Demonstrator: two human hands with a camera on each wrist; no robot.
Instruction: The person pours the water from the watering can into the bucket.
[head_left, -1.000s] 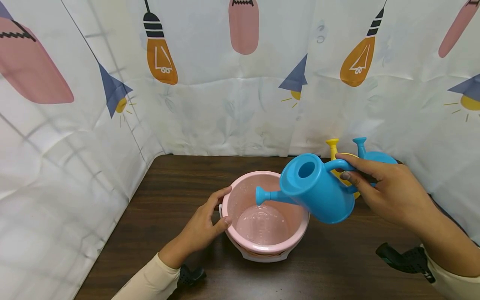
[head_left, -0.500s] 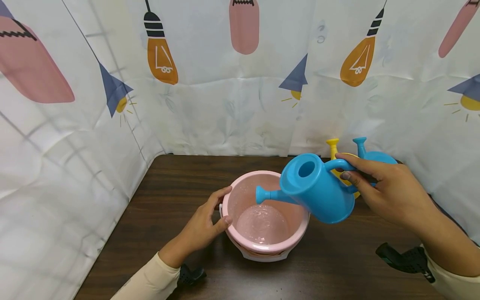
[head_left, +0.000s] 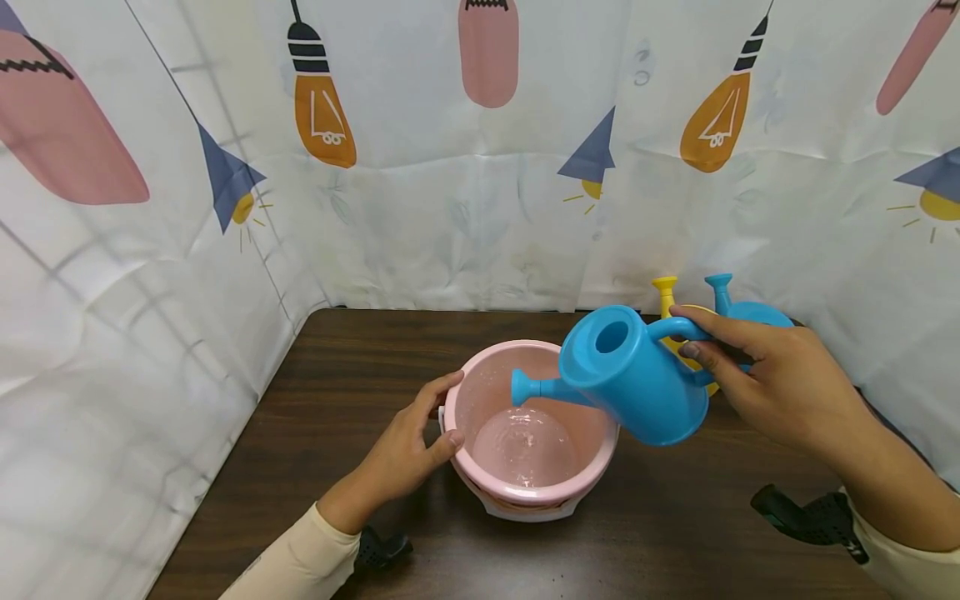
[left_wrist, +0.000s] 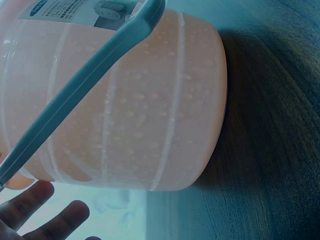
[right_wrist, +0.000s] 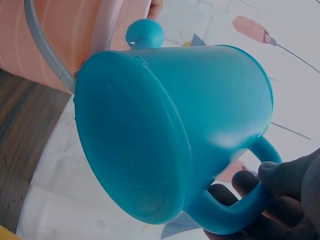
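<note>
My right hand [head_left: 772, 383] grips the handle of a blue watering can [head_left: 637, 379], with the thumb pressed on the handle. The can is tilted, so its spout points left over the inside of a pink bucket [head_left: 521, 497]. Rippled water [head_left: 525, 446] with small bubbles covers the bucket's bottom. Resting on the bucket's left rim is my left hand [head_left: 401, 454], thumb and fingers spread apart. In the left wrist view, the fingers [left_wrist: 60, 220] reach past the bucket's ribbed side [left_wrist: 140, 110], and its bail handle [left_wrist: 85, 90] hangs across. The right wrist view shows the can's base [right_wrist: 130, 140].
Behind the right hand stand a yellow watering can [head_left: 665, 292] and another blue watering can [head_left: 761, 313], both partly hidden. The dark wooden table [head_left: 360, 358] meets a patterned white curtain [head_left: 450, 233] at the back and left.
Both hands, the tilted watering can and the bucket stay almost still. The ripples and bright spots on the water in the bucket have shifted.
</note>
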